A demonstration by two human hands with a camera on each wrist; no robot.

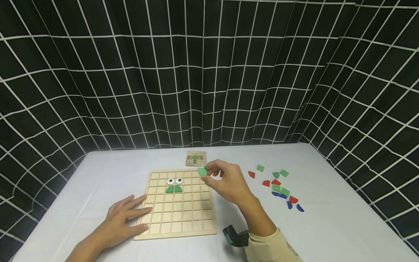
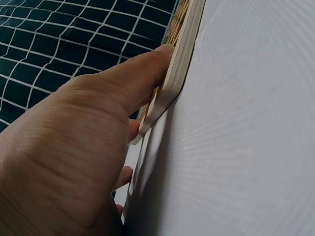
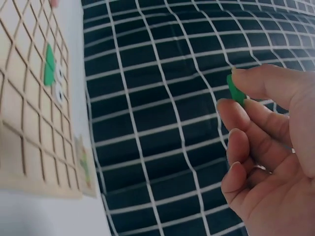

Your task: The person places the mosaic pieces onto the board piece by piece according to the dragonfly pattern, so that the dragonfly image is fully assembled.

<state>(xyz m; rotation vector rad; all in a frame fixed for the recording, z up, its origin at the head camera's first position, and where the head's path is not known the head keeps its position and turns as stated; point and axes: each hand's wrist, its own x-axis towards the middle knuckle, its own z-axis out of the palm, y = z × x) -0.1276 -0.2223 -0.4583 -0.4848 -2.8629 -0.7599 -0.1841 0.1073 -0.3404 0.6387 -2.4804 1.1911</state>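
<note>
A wooden grid board [image 1: 183, 214] lies on the white table. Two round eye tiles [image 1: 175, 181] sit side by side in its upper cells, and just below them are two green quarter-circle tiles [image 1: 174, 189]. Above the board's upper right corner, my right hand [image 1: 228, 182] pinches another green tile [image 1: 202, 171] with a rounded edge between thumb and fingers; the right wrist view shows this green tile [image 3: 235, 90] nearly edge-on. My left hand [image 1: 122, 218] rests at the board's left edge with fingers spread, its thumb [image 2: 142, 73] touching the rim.
Behind the board lies a small pattern card [image 1: 196, 158]. Loose tiles are scattered to the right: green squares [image 1: 260, 168], red quarter circles [image 1: 293, 199] and blue pieces [image 1: 300, 207]. A black curtain with white grid lines [image 1: 203, 72] hangs behind the table.
</note>
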